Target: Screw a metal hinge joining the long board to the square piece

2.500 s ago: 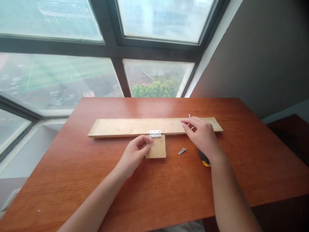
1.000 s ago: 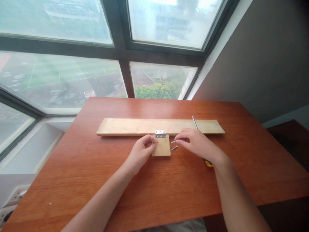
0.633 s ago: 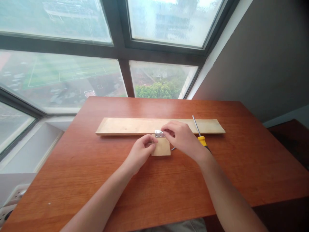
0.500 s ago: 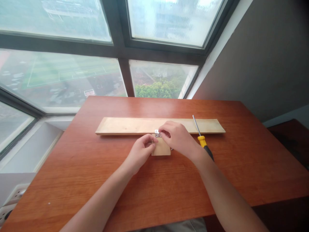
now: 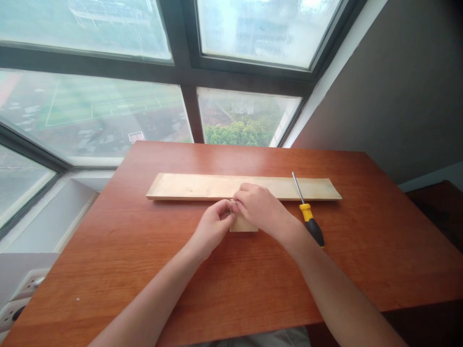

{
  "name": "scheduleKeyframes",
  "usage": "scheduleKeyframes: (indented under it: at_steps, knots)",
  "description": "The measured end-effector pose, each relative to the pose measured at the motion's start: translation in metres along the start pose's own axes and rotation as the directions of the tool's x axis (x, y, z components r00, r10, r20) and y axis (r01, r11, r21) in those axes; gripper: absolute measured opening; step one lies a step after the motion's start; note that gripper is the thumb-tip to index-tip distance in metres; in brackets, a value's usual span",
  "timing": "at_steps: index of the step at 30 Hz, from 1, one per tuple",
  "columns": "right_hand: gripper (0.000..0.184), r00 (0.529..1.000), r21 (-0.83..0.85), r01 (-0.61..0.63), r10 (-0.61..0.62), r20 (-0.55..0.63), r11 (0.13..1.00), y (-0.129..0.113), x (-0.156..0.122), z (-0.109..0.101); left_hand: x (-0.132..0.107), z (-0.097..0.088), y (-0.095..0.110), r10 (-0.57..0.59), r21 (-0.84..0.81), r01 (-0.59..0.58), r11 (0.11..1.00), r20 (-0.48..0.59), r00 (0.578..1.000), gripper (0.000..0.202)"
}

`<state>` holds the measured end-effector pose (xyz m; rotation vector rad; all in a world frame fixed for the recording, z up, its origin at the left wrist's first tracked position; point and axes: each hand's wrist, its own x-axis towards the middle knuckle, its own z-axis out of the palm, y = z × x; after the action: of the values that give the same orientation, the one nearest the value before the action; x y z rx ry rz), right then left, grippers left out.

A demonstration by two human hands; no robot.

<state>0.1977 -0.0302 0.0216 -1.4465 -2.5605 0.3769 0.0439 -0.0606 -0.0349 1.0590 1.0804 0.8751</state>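
A small square wooden block (image 5: 246,224) lies on the table against the front edge of a long wooden board (image 5: 202,185). My left hand (image 5: 214,224) is closed in a pinch at the block's upper left corner; what sits between its fingertips is too small to make out. Over the block's top edge, my right hand (image 5: 261,205) has its fingers bent together, their tips touching or nearly touching those of the left. It covers the spot where a small metal hinge showed before, and whatever it pinches is hidden.
A screwdriver (image 5: 308,217) with a yellow and black handle rests with its shaft across the board's right part. The brown table (image 5: 144,270) ends at windows (image 5: 249,115) behind and a grey wall at right. Power sockets (image 5: 21,299) sit low at left.
My right hand has shifted slightly left and over the metal hinge, which is now covered. Its fingertips have come up to my left hand's. The whole view has shifted a little.
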Motion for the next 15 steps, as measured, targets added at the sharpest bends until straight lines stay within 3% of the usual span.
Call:
scheduleKeyframes:
  at_steps: [10, 15]
  knots:
    - [0.021, 1.000, 0.120, -0.001, -0.001, 0.010, 0.993, 0.005, -0.005, -0.002, 0.000, -0.001, -0.002, 0.004, -0.012, -0.003, 1.000, 0.021, 1.000, 0.010]
    - [0.020, 0.998, 0.162, -0.066, 0.067, -0.006, 0.985, 0.017, -0.015, -0.013, -0.001, -0.001, 0.000, -0.015, -0.015, 0.015, 1.000, 0.005, 1.000, 0.013]
